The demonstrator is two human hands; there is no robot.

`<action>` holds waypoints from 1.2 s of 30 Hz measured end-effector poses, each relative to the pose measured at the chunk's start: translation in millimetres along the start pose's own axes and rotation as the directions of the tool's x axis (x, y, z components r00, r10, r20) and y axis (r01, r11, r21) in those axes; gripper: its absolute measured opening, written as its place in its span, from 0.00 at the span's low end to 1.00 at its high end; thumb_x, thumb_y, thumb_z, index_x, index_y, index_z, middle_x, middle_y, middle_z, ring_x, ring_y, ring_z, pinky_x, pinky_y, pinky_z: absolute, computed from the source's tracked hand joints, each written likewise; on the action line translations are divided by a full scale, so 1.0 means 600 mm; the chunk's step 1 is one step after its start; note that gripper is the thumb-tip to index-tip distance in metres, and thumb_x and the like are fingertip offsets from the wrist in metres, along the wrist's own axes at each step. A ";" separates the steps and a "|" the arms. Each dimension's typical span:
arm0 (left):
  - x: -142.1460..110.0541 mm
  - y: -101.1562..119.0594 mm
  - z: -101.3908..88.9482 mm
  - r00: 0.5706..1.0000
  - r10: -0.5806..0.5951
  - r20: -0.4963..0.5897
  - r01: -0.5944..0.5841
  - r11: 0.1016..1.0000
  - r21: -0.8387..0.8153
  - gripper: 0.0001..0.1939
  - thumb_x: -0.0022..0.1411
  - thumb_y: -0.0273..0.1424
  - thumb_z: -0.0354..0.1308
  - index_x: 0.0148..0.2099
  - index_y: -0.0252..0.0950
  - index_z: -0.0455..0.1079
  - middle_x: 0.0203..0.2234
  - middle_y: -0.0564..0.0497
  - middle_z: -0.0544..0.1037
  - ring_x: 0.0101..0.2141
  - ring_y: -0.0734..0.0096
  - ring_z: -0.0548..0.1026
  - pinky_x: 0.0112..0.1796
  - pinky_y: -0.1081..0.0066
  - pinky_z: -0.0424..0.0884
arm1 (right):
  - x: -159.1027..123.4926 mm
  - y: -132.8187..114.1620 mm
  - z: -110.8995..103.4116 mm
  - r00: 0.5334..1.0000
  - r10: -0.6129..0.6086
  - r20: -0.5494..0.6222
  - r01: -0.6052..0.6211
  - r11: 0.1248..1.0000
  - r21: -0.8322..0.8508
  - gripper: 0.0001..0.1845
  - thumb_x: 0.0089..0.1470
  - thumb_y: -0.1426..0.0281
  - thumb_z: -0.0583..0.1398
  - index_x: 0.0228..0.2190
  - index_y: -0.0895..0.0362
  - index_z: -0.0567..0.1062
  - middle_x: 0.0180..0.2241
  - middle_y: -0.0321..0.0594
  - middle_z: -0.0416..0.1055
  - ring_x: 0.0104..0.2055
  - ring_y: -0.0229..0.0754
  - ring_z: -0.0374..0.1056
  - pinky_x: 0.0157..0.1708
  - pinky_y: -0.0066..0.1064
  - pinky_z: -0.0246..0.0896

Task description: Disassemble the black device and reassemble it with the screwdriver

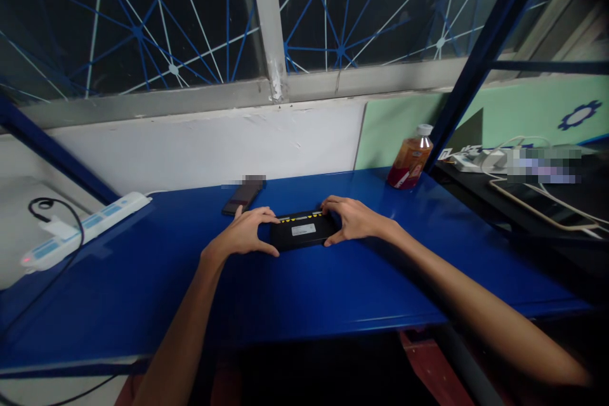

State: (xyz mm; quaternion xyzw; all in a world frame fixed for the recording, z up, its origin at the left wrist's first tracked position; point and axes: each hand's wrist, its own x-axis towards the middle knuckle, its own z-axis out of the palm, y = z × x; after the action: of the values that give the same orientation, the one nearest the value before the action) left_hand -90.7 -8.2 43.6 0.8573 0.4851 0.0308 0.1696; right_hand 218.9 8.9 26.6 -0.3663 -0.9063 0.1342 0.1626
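Note:
A flat black device (302,231) with a white label and yellow marks along its far edge lies on the blue table (333,285). My left hand (246,233) grips its left end, fingers curled over the far edge and thumb at the near edge. My right hand (350,219) grips the right end the same way. A dark phone (242,196) lies just beyond my left hand.
An orange drink bottle (410,160) with a white cap stands at the back right. A white power strip (82,226) with a black cable lies at the far left. Cables and white adapters (480,158) sit on a dark surface at right. A window wall runs behind.

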 end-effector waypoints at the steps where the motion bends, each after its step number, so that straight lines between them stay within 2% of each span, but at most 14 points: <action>1: 0.000 0.000 -0.001 1.000 -0.002 -0.002 0.002 1.000 0.003 0.36 0.41 0.55 0.66 0.53 0.49 0.69 0.58 0.50 0.66 0.59 0.42 0.60 0.59 0.38 0.32 | 0.000 0.001 0.000 1.000 0.001 0.001 -0.001 1.000 0.002 0.34 0.36 0.48 0.68 0.40 0.57 0.71 0.44 0.45 0.70 0.41 0.50 0.69 0.37 0.37 0.63; 9: -0.004 0.001 -0.006 1.000 0.000 -0.022 0.000 1.000 0.015 0.32 0.44 0.54 0.65 0.50 0.45 0.70 0.57 0.47 0.69 0.61 0.43 0.57 0.58 0.38 0.33 | 0.001 0.005 0.000 1.000 -0.009 -0.006 0.009 1.000 0.020 0.35 0.35 0.48 0.69 0.40 0.57 0.71 0.44 0.46 0.70 0.42 0.50 0.69 0.37 0.37 0.63; 17: 0.000 0.006 -0.002 0.998 0.004 -0.063 -0.004 1.000 0.004 0.29 0.47 0.52 0.63 0.48 0.44 0.68 0.53 0.50 0.71 0.54 0.49 0.67 0.60 0.41 0.36 | 0.002 0.005 0.002 1.000 -0.011 -0.014 0.011 1.000 -0.013 0.33 0.38 0.49 0.68 0.41 0.58 0.71 0.43 0.47 0.69 0.42 0.50 0.69 0.38 0.37 0.63; 21: 0.001 0.008 -0.002 0.998 -0.016 -0.060 0.015 1.000 -0.012 0.29 0.48 0.50 0.63 0.50 0.44 0.66 0.51 0.49 0.72 0.53 0.49 0.67 0.60 0.42 0.36 | 0.001 0.004 0.003 0.999 -0.009 -0.032 0.008 1.000 -0.027 0.33 0.39 0.51 0.68 0.42 0.58 0.70 0.42 0.46 0.70 0.40 0.49 0.69 0.36 0.36 0.62; 28: 0.002 0.000 0.002 0.998 -0.013 -0.060 0.015 1.000 0.024 0.30 0.48 0.53 0.62 0.51 0.45 0.67 0.57 0.48 0.68 0.57 0.47 0.64 0.60 0.41 0.35 | 0.001 0.002 0.002 0.999 -0.014 -0.036 0.013 1.000 -0.026 0.30 0.40 0.52 0.68 0.41 0.58 0.71 0.42 0.46 0.70 0.40 0.48 0.69 0.36 0.36 0.61; 32: 0.002 -0.002 0.002 0.998 0.001 -0.065 0.001 1.000 0.023 0.30 0.48 0.53 0.62 0.51 0.45 0.67 0.56 0.48 0.69 0.56 0.48 0.64 0.60 0.42 0.37 | 0.001 -0.002 0.001 0.999 -0.008 -0.036 0.008 1.000 -0.015 0.27 0.41 0.55 0.68 0.38 0.58 0.71 0.41 0.46 0.70 0.39 0.47 0.68 0.35 0.35 0.61; 36: 0.003 -0.002 0.004 0.998 0.012 -0.057 -0.012 1.000 0.014 0.29 0.50 0.52 0.61 0.51 0.43 0.66 0.54 0.48 0.70 0.54 0.50 0.66 0.59 0.45 0.42 | -0.001 -0.001 -0.001 0.999 -0.005 -0.036 0.004 0.999 -0.045 0.29 0.41 0.53 0.68 0.40 0.59 0.71 0.41 0.46 0.70 0.39 0.47 0.69 0.36 0.35 0.62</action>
State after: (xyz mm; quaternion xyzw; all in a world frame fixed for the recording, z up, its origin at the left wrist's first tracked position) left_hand -90.2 -7.0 41.1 0.8602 0.4848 0.0527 0.1496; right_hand 219.0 8.1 27.5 -0.3702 -0.9068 0.1066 0.1710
